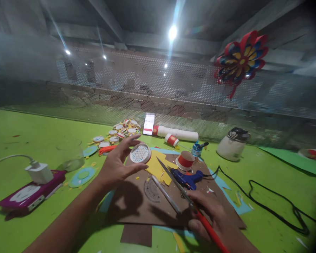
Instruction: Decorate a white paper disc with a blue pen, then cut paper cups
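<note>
In the head view, the left hand [118, 160] pinches a round white disc [140, 153] between thumb and fingers, its lined and dotted face turned toward the camera, above the far left part of a brown board [144, 216]. The right hand [210, 211] is closed around red-handled scissors [185, 195] over the board's near right part, the blades pointing away and toward the left.

On the board, yellow paper [155, 168] lies toward the far edge; a protractor [151, 190] and a pen [165, 194] lie side by side near the middle. A blue glue gun [191, 179] lies toward the right edge, with a red-banded cup [185, 160] just beyond it.

Toward the table's [255, 218] far edge are a pile of discs [126, 129], a phone [148, 124] and a stack of cups [177, 134]. A purple power strip [33, 191] sits toward the table's left edge, beside a clear glass [70, 154].
</note>
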Demonstrator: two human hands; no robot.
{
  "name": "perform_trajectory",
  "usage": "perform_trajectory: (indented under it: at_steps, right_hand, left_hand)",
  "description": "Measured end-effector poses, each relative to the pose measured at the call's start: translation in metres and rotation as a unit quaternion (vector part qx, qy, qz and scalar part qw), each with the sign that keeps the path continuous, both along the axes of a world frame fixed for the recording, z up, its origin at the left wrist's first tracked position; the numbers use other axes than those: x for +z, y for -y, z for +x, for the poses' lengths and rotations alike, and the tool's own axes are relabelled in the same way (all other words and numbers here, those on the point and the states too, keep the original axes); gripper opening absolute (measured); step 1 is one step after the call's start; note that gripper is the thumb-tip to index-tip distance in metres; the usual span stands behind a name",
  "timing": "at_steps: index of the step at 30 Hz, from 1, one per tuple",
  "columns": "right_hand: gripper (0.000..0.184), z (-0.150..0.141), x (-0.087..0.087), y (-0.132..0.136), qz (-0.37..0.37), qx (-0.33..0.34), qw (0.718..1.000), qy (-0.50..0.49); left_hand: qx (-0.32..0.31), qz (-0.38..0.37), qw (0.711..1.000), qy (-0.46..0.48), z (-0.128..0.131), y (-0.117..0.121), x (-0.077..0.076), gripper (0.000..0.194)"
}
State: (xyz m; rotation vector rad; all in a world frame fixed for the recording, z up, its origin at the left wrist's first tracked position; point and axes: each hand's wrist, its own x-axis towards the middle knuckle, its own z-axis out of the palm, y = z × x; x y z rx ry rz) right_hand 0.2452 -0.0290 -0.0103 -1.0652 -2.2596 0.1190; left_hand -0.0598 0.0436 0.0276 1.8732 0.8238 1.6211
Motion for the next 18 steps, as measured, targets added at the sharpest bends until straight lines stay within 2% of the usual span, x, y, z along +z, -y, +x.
perform_trajectory:
  at_steps: [3, 7, 12, 18]
  right_hand:
    - [0.041, -0.001, 0.003, 0.000, -0.001, -0.002, 1.000, 0.009]
    - [0.045, 0.004, 0.002, -0.003, -0.020, -0.039, 0.999, 0.026]
    - [0.044, 0.011, -0.005, -0.002, -0.043, -0.057, 0.996, 0.052]
    - [0.042, 0.004, 0.004, 0.002, -0.039, -0.069, 0.996, 0.043]
  left_hand:
    - [0.052, 0.068, 0.994, -0.062, 0.002, 0.003, 0.002, 0.081]
    - [0.103, 0.143, 0.975, -0.135, 0.005, 0.007, 0.005, 0.082]
    - [0.113, 0.160, 0.969, -0.154, 0.005, 0.009, 0.007, 0.086]
    - [0.098, 0.154, 0.971, -0.152, 0.005, 0.010, 0.005, 0.082]
